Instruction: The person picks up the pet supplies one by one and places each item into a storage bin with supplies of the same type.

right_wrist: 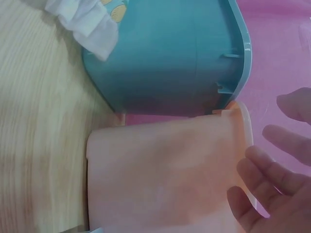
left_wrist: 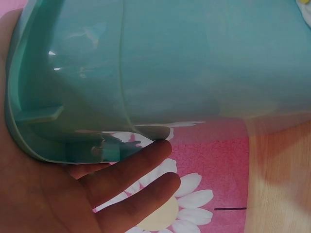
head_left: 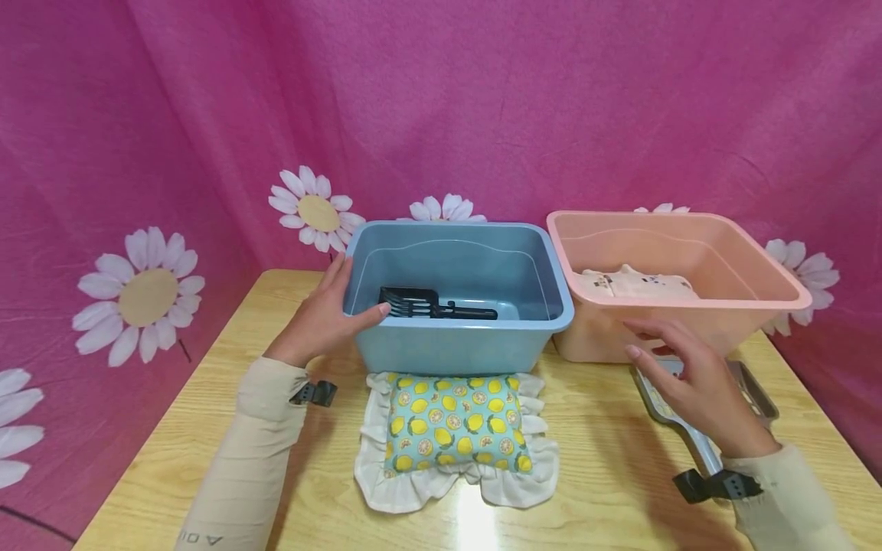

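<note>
My left hand [head_left: 324, 317] rests on the left front corner of a blue plastic bin [head_left: 455, 348], thumb over the rim. In the left wrist view, its fingers [left_wrist: 141, 172] extend outside the bin wall. Inside the bin lies a black slotted scoop [head_left: 441, 306]. My right hand [head_left: 703, 386] hovers in front of a pink bin [head_left: 661, 325], fingers loosely bent and holding nothing. Below that hand, a grey scoop [head_left: 703, 451] lies on the table, partly hidden by hand and wrist. A cream-white cloth item [head_left: 637, 285] with small printed marks sits in the pink bin.
A lemon-print cushion [head_left: 455, 421] with white ruffles lies in front of the blue bin. Both bins stand side by side on the wooden table [head_left: 592, 459]. Behind them hangs a magenta curtain [head_left: 448, 107] with large daisies.
</note>
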### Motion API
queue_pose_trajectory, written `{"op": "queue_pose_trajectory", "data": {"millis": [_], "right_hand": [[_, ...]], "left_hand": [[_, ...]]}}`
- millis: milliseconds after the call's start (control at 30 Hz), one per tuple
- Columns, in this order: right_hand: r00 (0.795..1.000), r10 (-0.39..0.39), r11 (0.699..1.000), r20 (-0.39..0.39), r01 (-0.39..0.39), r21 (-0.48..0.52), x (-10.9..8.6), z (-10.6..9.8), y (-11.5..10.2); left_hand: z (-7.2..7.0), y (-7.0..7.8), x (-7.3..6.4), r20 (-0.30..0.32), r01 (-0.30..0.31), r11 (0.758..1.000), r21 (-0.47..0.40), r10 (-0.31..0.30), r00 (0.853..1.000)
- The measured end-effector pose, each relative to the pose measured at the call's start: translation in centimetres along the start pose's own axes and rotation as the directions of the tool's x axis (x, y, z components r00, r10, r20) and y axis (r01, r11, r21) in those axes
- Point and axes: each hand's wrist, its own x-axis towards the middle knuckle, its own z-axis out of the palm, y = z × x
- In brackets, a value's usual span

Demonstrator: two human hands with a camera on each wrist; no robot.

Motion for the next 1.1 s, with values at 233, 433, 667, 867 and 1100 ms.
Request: {"op": "queue_pose_trajectory", "data": {"millis": [233,433,667,867,1100], "right_hand": [[0.999,0.040,0.999,-0.005,-0.040,-0.003,-0.6,0.0,0.4],[0.999,0.041,0.999,-0.033,-0.041,-0.012,-1.2,-0.1,0.6],[0.998,0.038,0.998,-0.049,-0.040,-0.053,-1.9,0.0,0.8],[0.998,0.059,0.995,-0.034,-0.061,-0.075,-2.3,0.0,1.1],[0.998,0.056,0.995,-0.042,-0.059,-0.086,-2.8,-0.1,1.4]], "left_hand": [[-0.1,0.0,0.0,0.003,0.007,1.000,-0.001,-0.007,1.000],[0.0,-0.2,0.0,0.002,0.002,1.000,0.006,-0.002,1.000],[0.1,-0.1,0.0,0.000,-0.002,1.000,0.002,0.002,1.000],[0.0,0.0,0.0,0.002,0.002,1.000,0.011,-0.002,1.000],[-0.2,0.1,-0.1,0.013,0.010,1.000,0.007,-0.010,1.000]]}}
